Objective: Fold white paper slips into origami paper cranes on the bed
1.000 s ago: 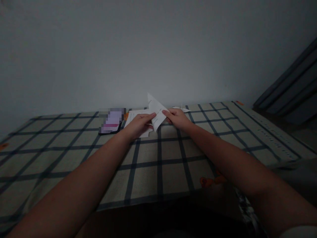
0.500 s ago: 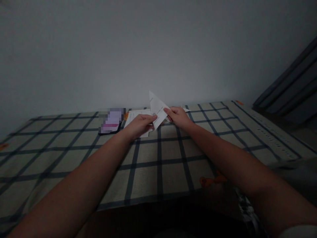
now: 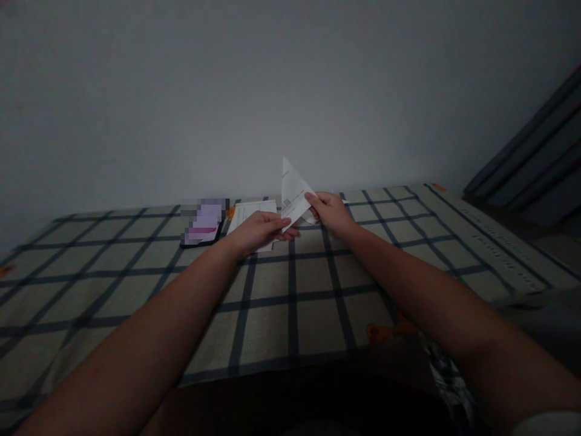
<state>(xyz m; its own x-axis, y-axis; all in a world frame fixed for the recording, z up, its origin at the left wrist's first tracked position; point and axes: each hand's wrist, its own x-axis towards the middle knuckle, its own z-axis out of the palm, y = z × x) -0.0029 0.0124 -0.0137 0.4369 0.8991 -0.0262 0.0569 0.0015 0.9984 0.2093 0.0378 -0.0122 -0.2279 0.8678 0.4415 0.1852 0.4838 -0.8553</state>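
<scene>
A white folded paper point(image 3: 293, 192) with printed lines stands up as a pointed triangle between my hands. My right hand point(image 3: 330, 212) pinches its right edge with fingers closed. My left hand point(image 3: 258, 231) grips its lower left corner, fingers curled. Both hands hover just above a checked cloth point(image 3: 290, 303) over a flat surface. Under my left hand lies a flat white sheet point(image 3: 251, 212) with faint print.
A dark phone point(image 3: 204, 223) with a lit screen lies left of the sheet. A plain wall rises right behind the surface. A dark curtain point(image 3: 535, 175) hangs at the far right. Small orange prints point(image 3: 385, 330) mark the cloth near its front edge.
The folded paper has been raised and turned more upright, its point now higher. My right hand lifted slightly; my left hand slid a little right under the paper.
</scene>
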